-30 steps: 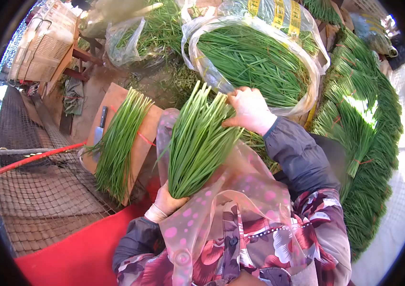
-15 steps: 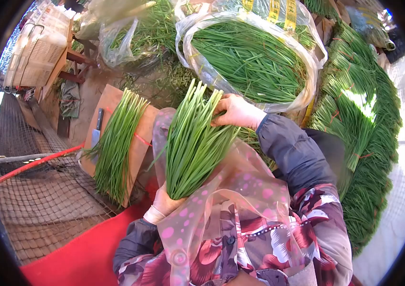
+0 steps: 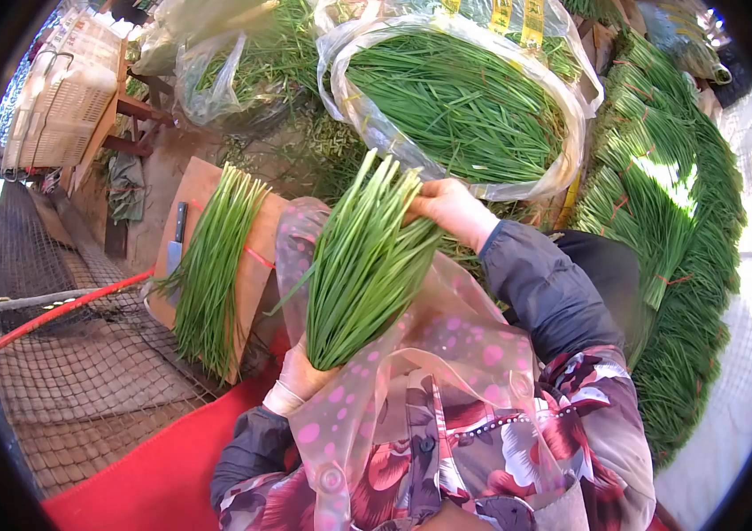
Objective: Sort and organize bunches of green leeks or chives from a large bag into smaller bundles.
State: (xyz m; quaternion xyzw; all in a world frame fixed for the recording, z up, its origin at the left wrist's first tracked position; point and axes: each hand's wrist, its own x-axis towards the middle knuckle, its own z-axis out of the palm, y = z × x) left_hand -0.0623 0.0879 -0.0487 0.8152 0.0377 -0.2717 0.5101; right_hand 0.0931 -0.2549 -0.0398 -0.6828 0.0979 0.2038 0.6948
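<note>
A bunch of garlic chives lies slantwise over my lap, pale stem ends up and green leaf tips toward me. Around its lower end my left hand is closed, the fingers partly hidden behind the leaves. My right hand pinches the upper right side of the bunch, just below the stem ends. To the left, a second pile of chives rests on a brown board. Beside that pile is a knife with a dark handle, its blade partly covered by leaves.
A large clear plastic bag full of loose chives stands open ahead. Tied bundles are stacked along the right. At the upper left is a pale plastic crate on a wooden stand. A red tube crosses netting at left.
The stem ends have shifted slightly to the right, along with my right hand, which has turned a little. My left hand keeps its hold at the lower end.
</note>
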